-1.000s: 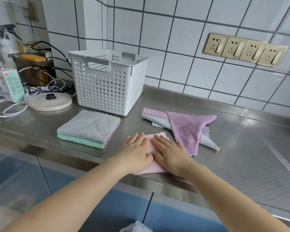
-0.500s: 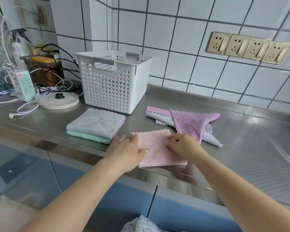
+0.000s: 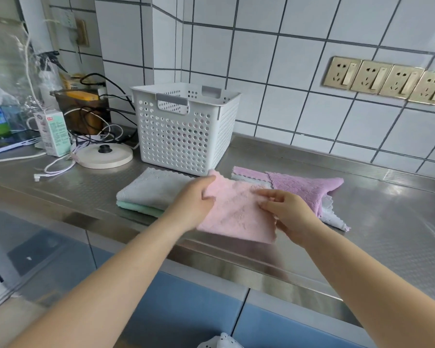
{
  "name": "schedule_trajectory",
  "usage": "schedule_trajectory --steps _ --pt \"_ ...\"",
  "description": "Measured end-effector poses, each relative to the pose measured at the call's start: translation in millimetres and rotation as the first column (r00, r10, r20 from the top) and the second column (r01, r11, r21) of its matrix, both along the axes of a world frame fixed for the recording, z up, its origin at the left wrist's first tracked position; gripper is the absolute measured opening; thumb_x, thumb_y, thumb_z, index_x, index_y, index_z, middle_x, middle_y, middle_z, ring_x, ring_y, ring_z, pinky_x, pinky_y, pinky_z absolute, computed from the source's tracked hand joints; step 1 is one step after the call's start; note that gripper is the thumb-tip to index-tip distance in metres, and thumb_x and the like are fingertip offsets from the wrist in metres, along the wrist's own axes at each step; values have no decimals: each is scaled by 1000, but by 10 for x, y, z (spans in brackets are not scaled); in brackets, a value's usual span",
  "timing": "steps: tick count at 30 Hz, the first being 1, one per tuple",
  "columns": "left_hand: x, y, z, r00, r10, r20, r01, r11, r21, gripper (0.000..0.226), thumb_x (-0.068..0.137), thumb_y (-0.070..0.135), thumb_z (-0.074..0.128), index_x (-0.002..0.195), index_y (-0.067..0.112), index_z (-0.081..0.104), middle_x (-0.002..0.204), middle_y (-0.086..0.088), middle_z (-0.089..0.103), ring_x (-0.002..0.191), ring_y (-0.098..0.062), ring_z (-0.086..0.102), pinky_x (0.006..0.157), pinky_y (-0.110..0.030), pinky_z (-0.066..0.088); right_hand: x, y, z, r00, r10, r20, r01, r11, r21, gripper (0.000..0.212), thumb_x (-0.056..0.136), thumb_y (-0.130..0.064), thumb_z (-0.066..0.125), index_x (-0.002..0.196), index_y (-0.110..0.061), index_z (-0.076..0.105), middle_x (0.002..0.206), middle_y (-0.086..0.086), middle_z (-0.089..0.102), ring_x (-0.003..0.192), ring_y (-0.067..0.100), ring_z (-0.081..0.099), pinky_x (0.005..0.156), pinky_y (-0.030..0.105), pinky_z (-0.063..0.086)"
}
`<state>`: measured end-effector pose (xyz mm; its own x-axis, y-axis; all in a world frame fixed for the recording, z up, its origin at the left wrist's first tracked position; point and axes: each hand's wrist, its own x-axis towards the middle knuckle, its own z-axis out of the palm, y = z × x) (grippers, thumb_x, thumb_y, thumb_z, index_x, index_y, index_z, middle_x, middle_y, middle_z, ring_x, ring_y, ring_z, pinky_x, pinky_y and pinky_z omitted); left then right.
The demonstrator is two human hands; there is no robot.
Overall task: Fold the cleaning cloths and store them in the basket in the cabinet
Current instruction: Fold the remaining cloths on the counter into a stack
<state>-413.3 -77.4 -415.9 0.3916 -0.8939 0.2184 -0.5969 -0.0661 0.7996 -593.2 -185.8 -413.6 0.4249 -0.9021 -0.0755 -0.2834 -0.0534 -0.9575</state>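
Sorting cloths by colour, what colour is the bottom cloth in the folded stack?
Mint green bottom cloth, under a grey one, seen in the head view.

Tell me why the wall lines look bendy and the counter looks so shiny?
Head view: the wide-angle lens curves the tile lines near the edges; the steel counter mirrors bright light as pale glare; the pink cloth looks slightly smeared between the left hand and right hand.

Bright, even daylight, prob from left. Soft glare on steel counter (image 3: 377, 197); faint shadows. Wide-angle bend at edges: wall tiles (image 3: 274, 71) curve. Slight motion blur on hands, pink cloth (image 3: 236, 209).
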Motion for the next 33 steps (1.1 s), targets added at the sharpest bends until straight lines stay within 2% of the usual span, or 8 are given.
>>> schedule_trajectory --steps 4,9,16,21,24,27,30,33 --pt "545 -10 307 999 31 -16 -30 999 22 55 92 14 55 142 28 38 133 9 48 103 -12 59 75 -24 47 466 59 181 996 57 69 -58 998 6 31 88 -8 62 118 -16 62 90 4 57 71 16 47 51 22 35" --pt "1191 58 463 994 89 67 -95 991 94 55 92 10 57 143 18 39 148 1 38 133 -15 39 107 -26 29 1205 75 271 989 122 87 -124 992 23 42 87 -9 63 128 -9 53 108 9 63 71 8 57 45 11 45" --pt "1643 86 247 987 146 73 -157 972 175 54 90 11 59 141 13 41 147 -3 40 133 -16 39 102 -22 29 1681 87 109 988 155 -29 -154 988 13 43 86 -12 65 128 -7 54 86 5 58 78 17 54 73 28 51" --pt "1742 65 45 991 128 40 -133 974 182 54 90 11 60 141 14 42 145 -2 42 130 -16 42 100 -20 29 1750 49 -44 984 142 -111 -141 990 12 50 85 -16 67 132 -11 52 83 2 59 60 10 51 56 20 45" --pt "1763 52 -53 991 106 82 -122 966 227 56 90 18 60 143 19 40 127 -2 52 110 -17 53 90 -25 38 1713 60 -119 975 126 -181 -138 989 -58 51 84 -19 67 132 -15 52 77 -4 57 54 7 49 55 18 42" --pt "1771 53 -49 975 56 217 -108 965 240 54 92 19 57 143 16 39 132 -4 48 115 -18 49 93 -24 33 1701 77 -165 949 110 -296 -176 963 -205 45 84 -23 64 127 -16 57 113 7 62 94 18 60 83 28 47" --pt "1694 43 50 899 42 436 -104 987 120 46 97 14 45 142 11 40 154 1 26 140 -15 26 107 -19 19 1759 126 -98 894 36 -446 -257 858 -445 45 88 -32 56 132 -25 52 153 7 27 139 24 30 111 43 30" --pt "1521 -15 85 840 -92 535 -1 985 171 47 100 15 34 147 16 30 157 3 20 145 -10 12 115 -23 6 1869 256 -33 790 55 -610 -445 736 -510 51 93 -44 43 143 -37 33 159 -3 9 146 19 6 113 61 6"
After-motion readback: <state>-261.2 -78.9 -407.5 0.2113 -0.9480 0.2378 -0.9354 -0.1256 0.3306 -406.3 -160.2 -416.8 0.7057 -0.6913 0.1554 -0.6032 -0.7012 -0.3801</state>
